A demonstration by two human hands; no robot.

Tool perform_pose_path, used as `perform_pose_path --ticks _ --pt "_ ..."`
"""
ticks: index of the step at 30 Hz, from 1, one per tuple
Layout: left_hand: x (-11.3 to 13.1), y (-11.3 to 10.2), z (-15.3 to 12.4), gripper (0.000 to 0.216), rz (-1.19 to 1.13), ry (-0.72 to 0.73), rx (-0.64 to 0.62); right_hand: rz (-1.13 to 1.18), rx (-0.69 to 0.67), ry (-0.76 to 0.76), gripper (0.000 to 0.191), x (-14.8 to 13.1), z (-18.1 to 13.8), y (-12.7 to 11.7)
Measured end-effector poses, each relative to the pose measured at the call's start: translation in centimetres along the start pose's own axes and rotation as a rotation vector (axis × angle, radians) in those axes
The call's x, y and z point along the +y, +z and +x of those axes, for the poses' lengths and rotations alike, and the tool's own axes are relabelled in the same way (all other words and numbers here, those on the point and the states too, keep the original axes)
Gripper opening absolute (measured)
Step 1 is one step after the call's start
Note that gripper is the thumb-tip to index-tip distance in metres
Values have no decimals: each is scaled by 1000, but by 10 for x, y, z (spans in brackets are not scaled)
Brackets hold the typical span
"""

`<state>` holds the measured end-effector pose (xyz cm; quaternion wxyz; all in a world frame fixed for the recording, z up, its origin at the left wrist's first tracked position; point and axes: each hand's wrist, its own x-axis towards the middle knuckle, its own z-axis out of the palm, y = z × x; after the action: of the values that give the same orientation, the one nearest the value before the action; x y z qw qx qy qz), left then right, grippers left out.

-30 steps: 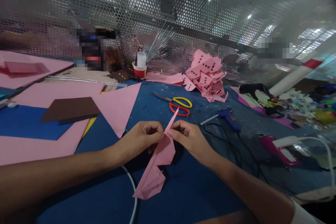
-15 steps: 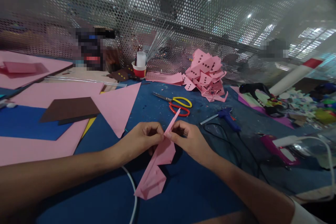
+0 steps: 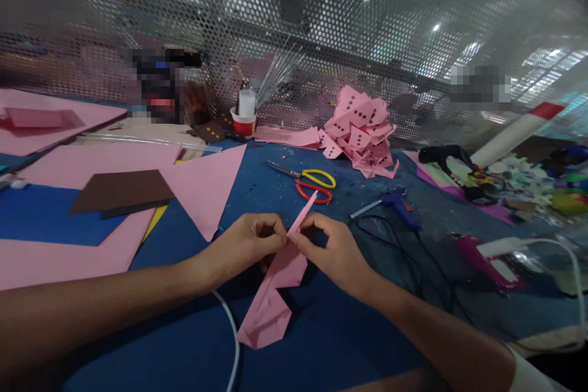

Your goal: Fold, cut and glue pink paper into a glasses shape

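Note:
A folded pink paper piece (image 3: 289,264) with a narrow upper strip and scalloped right side slants between my two hands. My left hand (image 3: 258,237) pinches it at the left edge, its fingers curled. From the right, my right hand (image 3: 328,244) pinches the same paper near the base of the strip, thumb and forefinger closed. The paper's lower end hangs down toward a white cable (image 3: 232,331). Just beyond the strip's tip lie scissors (image 3: 303,179) with one yellow and one red handle. Fingertips behind the paper are partly hidden.
Right of my hands lies a blue glue gun (image 3: 400,208) with a black cord. A heap of dotted pink paper pieces (image 3: 361,128) stands at the back, near a red-and-white cup (image 3: 243,122). Pink sheets (image 3: 206,187) and brown sheets (image 3: 122,191) cover the left. A magenta device (image 3: 489,262) sits right.
Almost nothing differs. The paper has shifted very slightly to the right, and my right hand has moved a little; both hands keep their pinch on it.

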<state>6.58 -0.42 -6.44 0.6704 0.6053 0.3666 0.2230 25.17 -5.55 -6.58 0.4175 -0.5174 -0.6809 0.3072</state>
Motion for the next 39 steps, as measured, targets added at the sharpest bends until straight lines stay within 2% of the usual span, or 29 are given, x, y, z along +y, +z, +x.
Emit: perform_pose_path --ticks 5,10,17,27,33,39 --pt "-1 0 -1 21 -4 10 4 -142 36 -128 7 3 -1 1" --pt "-2 -1 0 20 -7 11 -2 -346 123 -375 4 4 -2 -1" --pt "-2 -2 2 22 -23 -37 -8 -575 108 -559 4 0 -4 -5" --pt "3 -3 -1 19 -139 -45 -39 -762 -15 -612 15 -4 -5 -10" --pt "5 -4 -1 23 -204 -75 -28 -851 -44 -624 23 -1 -7 -10" --pt "0 -7 1 30 -180 -80 -30 -806 -49 -581 22 -2 -7 -11"
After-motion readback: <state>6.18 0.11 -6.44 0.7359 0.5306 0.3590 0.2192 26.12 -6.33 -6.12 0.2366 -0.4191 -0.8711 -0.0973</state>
